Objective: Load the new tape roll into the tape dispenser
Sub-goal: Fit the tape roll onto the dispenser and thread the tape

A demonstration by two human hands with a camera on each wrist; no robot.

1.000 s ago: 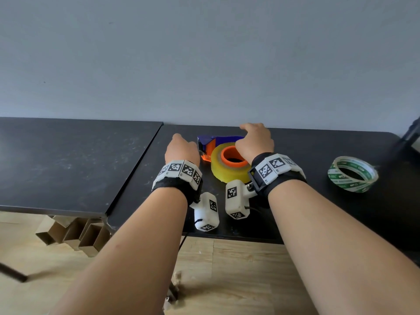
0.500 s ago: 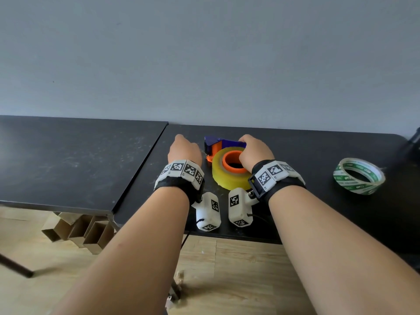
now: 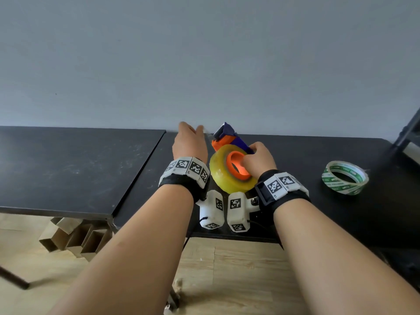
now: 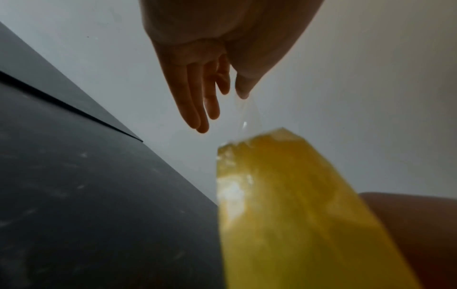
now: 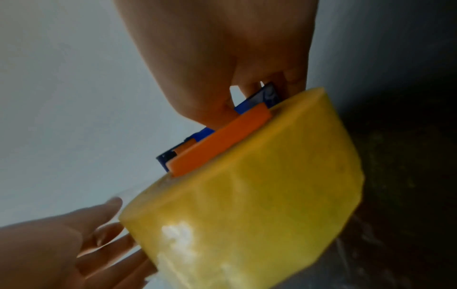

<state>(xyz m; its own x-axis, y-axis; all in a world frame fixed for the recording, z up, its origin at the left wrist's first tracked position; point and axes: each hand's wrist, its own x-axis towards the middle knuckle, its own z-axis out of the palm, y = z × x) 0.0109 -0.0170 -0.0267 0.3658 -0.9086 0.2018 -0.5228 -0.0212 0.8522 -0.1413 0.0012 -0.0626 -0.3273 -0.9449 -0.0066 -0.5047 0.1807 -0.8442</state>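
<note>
Right hand (image 3: 259, 159): fingers curled round the tape dispenser (image 3: 229, 138), thumb side against the orange hub; dispenser held off the table (image 3: 295, 214), tilted, nose toward 11 o'clock. Yellow tape roll (image 3: 227, 171) already sits on the hub.

Left hand (image 3: 189, 144), at 9 o'clock from the roll: thumb and forefinger pinch the clear tape end (image 4: 249, 115); other fingers (image 4: 195, 101) straight, loose. A strip runs from the pinch back to the roll.

Step, as judged: threading the free end. Next move probably calls for leading the strip through the nose and over the cutter without letting it fold on itself.

Green-printed tape roll (image 3: 345, 177) lies flat at 3 o'clock, well apart.
</note>
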